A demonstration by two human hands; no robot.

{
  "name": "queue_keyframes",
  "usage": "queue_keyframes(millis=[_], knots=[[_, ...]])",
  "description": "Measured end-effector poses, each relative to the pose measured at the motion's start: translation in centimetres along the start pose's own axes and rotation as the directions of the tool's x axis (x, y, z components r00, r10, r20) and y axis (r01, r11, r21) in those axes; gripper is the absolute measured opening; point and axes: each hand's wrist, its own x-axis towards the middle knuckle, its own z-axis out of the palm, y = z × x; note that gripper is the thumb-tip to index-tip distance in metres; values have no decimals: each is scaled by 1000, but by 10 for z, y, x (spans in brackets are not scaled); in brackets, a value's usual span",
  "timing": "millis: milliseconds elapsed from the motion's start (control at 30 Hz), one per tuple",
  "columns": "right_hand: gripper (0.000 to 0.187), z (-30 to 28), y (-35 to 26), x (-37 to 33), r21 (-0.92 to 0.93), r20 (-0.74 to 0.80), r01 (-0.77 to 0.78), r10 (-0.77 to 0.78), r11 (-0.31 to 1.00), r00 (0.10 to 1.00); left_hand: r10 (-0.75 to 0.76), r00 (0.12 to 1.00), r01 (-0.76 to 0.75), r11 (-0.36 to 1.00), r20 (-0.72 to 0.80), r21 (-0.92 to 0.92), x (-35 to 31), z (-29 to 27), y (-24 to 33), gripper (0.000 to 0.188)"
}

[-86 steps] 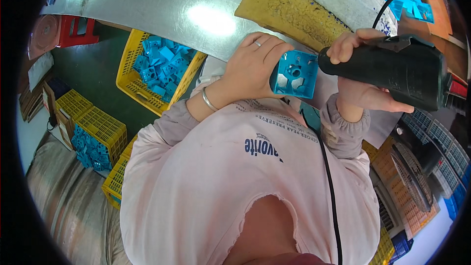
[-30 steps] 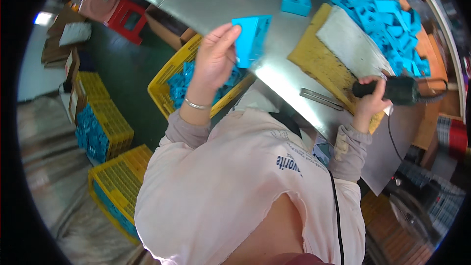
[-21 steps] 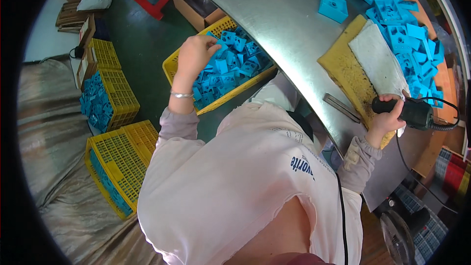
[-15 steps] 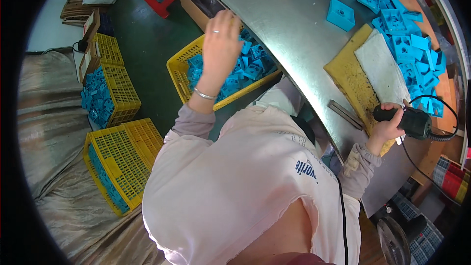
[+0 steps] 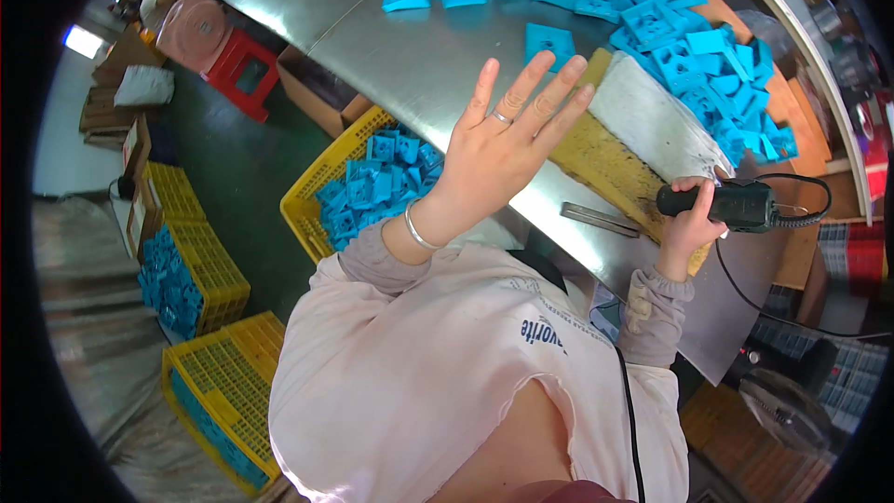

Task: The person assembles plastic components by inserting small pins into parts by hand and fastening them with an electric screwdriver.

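Note:
My left hand (image 5: 498, 154), with a ring and a bracelet, is raised at the edge of the metal table, empty, fingers spread. Its fingertips come up in the picture beside a single blue plastic part (image 5: 548, 40), whose lower edge they partly overlap. Whether they touch it I cannot tell. At the right, my right hand (image 5: 689, 228) grips a dark corded power tool (image 5: 748, 205) by its body. Its working tip is not clearly visible. Beneath that hand lies a yellow pad (image 5: 596, 156) with dark specks, and a white cloth (image 5: 643, 107) rests on it.
Many blue parts (image 5: 652, 23) are heaped along the far side of the table (image 5: 368, 42). A metal bar (image 5: 601, 220) lies near its front edge. A yellow crate (image 5: 307, 186) of blue parts stands below left; more crates (image 5: 228, 354), a red stool (image 5: 244, 74) and a fan (image 5: 784, 410) surround me.
My left hand has gone from above the crate rightward to the table, its fingers now spread. The view has shifted. My right hand still holds the power tool.

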Motion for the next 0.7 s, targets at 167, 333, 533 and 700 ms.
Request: queue_keyframes(millis=[167, 333, 533, 700], knots=[[29, 26, -53, 0, 92, 46, 18, -23, 996, 999, -99, 991, 16, 753, -89, -658, 31, 7, 34, 16], [33, 54, -86, -12, 162, 145, 1, -25, 987, 989, -234, 972, 36, 208, -14, -977, 48, 14, 73, 13], [36, 65, -100, -15, 330, 74, 18, -45, 944, 996, -196, 980, 58, 112, 36, -992, 57, 11, 99, 10], [36, 55, -101, -16, 346, 45, -11, -5, 938, 999, -75, 997, 45, 187, 31, -981, 59, 7, 102, 4]])
